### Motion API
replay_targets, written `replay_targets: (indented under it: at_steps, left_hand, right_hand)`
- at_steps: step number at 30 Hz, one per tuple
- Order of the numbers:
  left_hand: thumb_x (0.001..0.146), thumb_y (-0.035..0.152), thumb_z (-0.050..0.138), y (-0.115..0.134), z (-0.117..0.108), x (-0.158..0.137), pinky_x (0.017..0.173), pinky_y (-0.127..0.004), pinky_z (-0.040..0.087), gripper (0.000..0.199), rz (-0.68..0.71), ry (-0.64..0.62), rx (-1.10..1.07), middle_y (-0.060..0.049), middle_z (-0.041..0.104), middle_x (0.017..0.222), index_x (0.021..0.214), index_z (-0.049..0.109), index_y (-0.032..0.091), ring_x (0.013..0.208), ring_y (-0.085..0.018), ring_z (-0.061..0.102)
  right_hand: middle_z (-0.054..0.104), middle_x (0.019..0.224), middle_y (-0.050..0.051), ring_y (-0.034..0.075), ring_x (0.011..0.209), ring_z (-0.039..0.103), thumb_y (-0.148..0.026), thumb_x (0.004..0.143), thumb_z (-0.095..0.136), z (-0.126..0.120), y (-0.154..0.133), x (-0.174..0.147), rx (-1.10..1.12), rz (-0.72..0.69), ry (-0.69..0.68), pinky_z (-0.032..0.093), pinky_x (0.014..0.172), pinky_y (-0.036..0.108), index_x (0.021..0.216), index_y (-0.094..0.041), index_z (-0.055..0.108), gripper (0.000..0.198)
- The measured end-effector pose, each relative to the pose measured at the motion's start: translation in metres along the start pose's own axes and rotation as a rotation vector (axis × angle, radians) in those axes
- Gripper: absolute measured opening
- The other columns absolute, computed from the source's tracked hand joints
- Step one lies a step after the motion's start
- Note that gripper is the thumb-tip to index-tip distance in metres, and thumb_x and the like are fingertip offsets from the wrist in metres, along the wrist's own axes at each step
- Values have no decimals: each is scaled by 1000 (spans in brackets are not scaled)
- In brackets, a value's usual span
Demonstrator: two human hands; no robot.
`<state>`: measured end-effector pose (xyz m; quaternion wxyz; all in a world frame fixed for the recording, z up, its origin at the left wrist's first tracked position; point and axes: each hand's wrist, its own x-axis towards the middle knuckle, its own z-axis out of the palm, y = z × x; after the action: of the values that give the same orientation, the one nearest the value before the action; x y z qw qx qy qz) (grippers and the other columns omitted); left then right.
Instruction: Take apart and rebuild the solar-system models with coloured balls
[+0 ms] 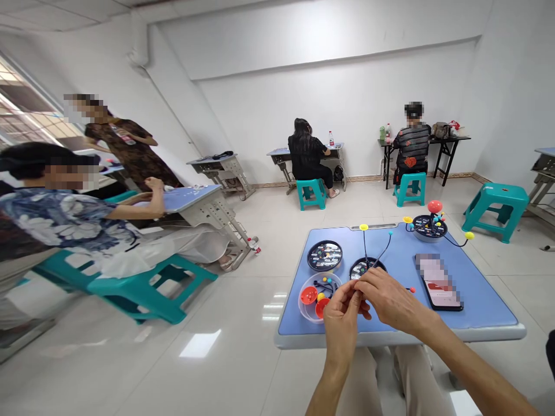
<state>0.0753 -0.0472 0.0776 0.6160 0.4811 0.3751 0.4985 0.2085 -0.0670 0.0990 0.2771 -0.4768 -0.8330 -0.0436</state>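
My left hand (346, 306) and my right hand (384, 294) meet over the near part of the blue desk. Their fingers are pinched together, and whatever is between them is hidden or too small to make out. Just behind them lies a round black dish (356, 270), partly covered by my hands. Thin dark stems rise there, one tipped with a yellow cap (363, 227), another with a small teal ball (391, 233). Beside my left hand stands a clear plastic tub (303, 312) holding red cups (309, 295), a yellow piece and small dark parts. A small pink-red tip (412, 290) shows right of my right hand.
A second round black dish (325, 256) sits at the desk's back left. A finished-looking stem piece with a red cup (435, 206) stands back right. A phone (439, 282) lies at right. Green stools (496, 202), other desks and several people surround the desk (485, 300).
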Motion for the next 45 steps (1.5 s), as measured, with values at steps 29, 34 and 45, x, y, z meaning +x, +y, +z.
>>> replay_targets:
  at_steps: [29,34,45]
  left_hand:
    - [66,54,74,-4,-17,-25,37,-19,36,41,-1,95,269,4,51,51,76,69,15,42,-8,44]
    - [78,47,67,-11,-19,-32,43,-22,42,30,153,110,412,1,57,55,77,70,17,44,-10,49]
    - [83,29,64,-16,-26,-45,57,-27,49,11,503,197,557,-3,69,67,80,73,24,56,-16,60]
  right_hand:
    - [63,67,2,14,57,53,-50,77,71,34,-35,-38,1266,916,705,46,55,28,79,-17,66,34]
    - [57,63,-1,12,58,48,-46,81,69,37,-35,-38,1210,948,750,41,58,26,75,-17,65,30]
    - [57,62,1,12,53,44,-46,72,75,49,-41,-30,1257,993,903,35,49,25,69,-17,66,31]
